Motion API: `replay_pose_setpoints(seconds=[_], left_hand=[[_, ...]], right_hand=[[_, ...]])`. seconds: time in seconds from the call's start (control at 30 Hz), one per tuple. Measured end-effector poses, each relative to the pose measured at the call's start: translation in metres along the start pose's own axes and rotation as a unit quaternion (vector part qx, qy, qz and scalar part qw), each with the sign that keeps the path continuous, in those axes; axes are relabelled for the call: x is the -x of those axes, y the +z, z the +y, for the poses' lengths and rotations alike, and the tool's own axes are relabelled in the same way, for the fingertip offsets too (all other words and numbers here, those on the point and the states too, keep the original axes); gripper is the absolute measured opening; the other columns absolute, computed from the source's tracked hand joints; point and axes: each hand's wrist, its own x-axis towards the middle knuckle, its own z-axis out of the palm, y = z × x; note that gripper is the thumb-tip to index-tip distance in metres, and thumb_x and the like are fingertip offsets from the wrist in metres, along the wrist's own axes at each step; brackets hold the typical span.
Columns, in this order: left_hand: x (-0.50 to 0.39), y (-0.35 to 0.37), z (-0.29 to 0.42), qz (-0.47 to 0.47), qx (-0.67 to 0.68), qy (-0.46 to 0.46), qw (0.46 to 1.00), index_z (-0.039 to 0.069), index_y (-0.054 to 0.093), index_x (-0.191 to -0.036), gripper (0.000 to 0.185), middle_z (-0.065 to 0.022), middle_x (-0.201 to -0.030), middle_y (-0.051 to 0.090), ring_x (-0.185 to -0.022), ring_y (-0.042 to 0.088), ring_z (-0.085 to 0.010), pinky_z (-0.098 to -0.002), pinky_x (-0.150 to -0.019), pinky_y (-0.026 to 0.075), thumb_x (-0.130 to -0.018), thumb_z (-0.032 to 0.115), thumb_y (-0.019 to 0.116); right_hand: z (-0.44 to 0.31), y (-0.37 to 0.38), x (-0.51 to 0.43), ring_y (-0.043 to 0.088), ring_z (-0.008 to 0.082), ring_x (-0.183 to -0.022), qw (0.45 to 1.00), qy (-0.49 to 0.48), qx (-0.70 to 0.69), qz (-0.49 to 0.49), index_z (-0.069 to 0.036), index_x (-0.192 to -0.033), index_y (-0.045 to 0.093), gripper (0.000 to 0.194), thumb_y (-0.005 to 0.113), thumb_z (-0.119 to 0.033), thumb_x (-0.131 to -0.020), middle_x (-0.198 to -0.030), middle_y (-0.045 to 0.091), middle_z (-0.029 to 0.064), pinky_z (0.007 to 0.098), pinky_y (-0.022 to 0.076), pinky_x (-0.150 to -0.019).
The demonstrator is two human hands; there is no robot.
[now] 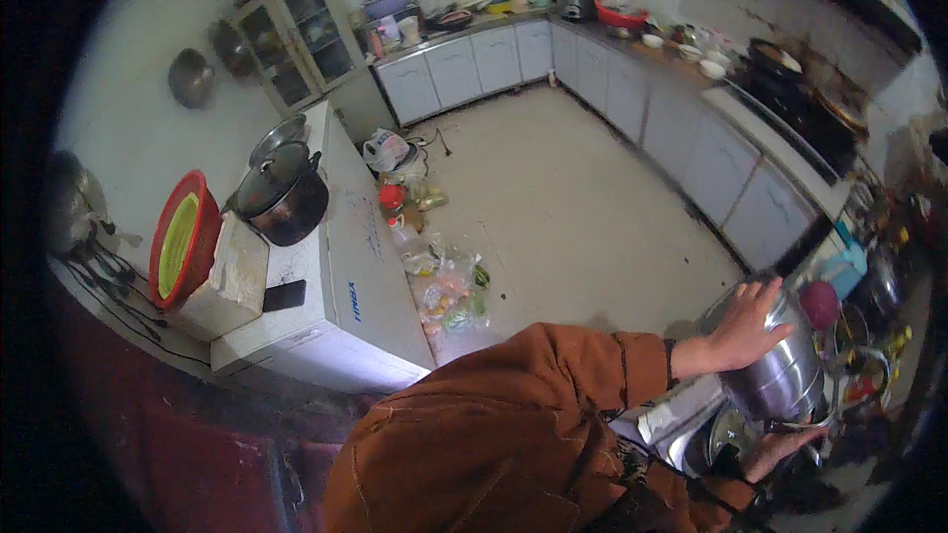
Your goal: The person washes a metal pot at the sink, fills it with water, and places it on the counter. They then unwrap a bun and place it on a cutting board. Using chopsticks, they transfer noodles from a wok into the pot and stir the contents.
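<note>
A shiny stainless steel pot (774,385), ringed with grooves, is tilted between my hands at the lower right. My left hand (752,333) lies across its upper side with the fingers spread over the metal. My right hand (785,450) supports it from below, near the rim; part of that hand is hidden. Under the pot shows a glass lid (722,435) with a steel edge, partly covered by my arm and the pot. Just beyond is a reddish-purple rounded thing (820,303), and past it a light blue item (850,266).
A gas stove (796,115) and bowls (712,69) line the right counter. On the left, a white chest freezer (370,289) carries a dark lidded pot (289,200), a red basin (207,237) and a phone (284,296). Bagged vegetables (452,296) lie on the floor.
</note>
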Motion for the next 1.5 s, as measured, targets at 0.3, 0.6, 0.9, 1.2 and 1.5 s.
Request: replay_pose_setpoints(seconds=[0.3,0.6,0.9,1.2,1.5], left_hand=[[-0.002,-0.158,-0.186,0.070,0.135,-0.285,0.946,0.000,0.035,-0.128,0.066,-0.0222,-0.120,0.045,-0.110,0.044,-0.0336,-0.0393,-0.092,0.036,-0.077,0.035,0.060],[0.043,-0.191,-0.285,0.097,0.080,-0.460,0.879,0.003,0.046,-0.117,0.054,-0.0158,-0.099,0.057,-0.095,0.053,-0.0318,-0.0400,-0.079,0.043,-0.078,0.039,0.057],[-0.014,-0.201,-0.300,0.142,-0.105,-0.343,0.923,0.004,0.046,-0.117,0.052,-0.0183,-0.116,0.048,-0.109,0.044,-0.0339,-0.0459,-0.092,0.034,-0.079,0.037,0.058],[-0.193,-0.113,-0.295,-0.198,-0.040,-0.159,0.966,0.003,0.063,-0.081,0.028,-0.0165,-0.075,0.062,-0.072,0.060,-0.0309,-0.0406,-0.065,0.047,-0.073,0.030,0.061],[-0.279,-0.046,-0.322,-0.134,0.177,-0.265,0.938,0.000,0.055,-0.075,0.015,-0.0059,-0.064,0.058,-0.053,0.052,-0.0140,-0.0288,-0.050,0.042,-0.077,0.013,0.060]], right_hand=[[0.108,0.161,0.049,0.053,0.0219,-0.092,0.942,-0.075,0.237,-0.225,0.008,-0.110,0.051,0.039,0.059,-0.019,-0.082,-0.106,0.054,0.0156,0.0343,0.0442,-0.078],[0.176,0.267,0.091,0.054,0.0194,-0.086,0.857,-0.084,0.336,-0.382,0.009,-0.102,0.056,0.037,0.057,-0.024,-0.087,-0.099,0.058,0.0126,0.0316,0.0432,-0.078],[0.251,0.291,0.041,0.053,0.0146,-0.070,0.891,0.036,0.368,-0.264,0.004,-0.083,0.060,0.041,0.058,-0.037,-0.084,-0.078,0.058,0.0063,0.0315,0.0434,-0.062],[0.347,0.323,-0.031,0.060,0.0217,-0.072,0.721,-0.132,0.585,-0.347,0.000,-0.085,0.060,0.022,0.049,-0.019,-0.084,-0.082,0.063,0.0130,0.0355,0.0464,-0.059],[0.290,0.353,-0.118,0.058,0.0352,-0.078,0.687,-0.166,0.606,-0.366,-0.002,-0.087,0.060,0.026,0.061,-0.023,-0.072,-0.084,0.061,0.0180,0.0452,0.0455,-0.069]])
